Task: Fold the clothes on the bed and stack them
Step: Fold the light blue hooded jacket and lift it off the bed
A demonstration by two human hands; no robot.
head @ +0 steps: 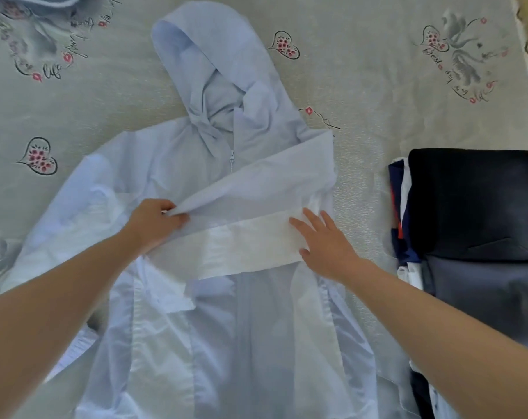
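Partly hidden: left hand pinches sleeve; right hand flat on jacket, hem cut off.

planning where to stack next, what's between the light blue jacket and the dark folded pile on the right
In the head view, only a bare strip of the printed bedsheet lies between the jacket and the folded pile; they do not touch.
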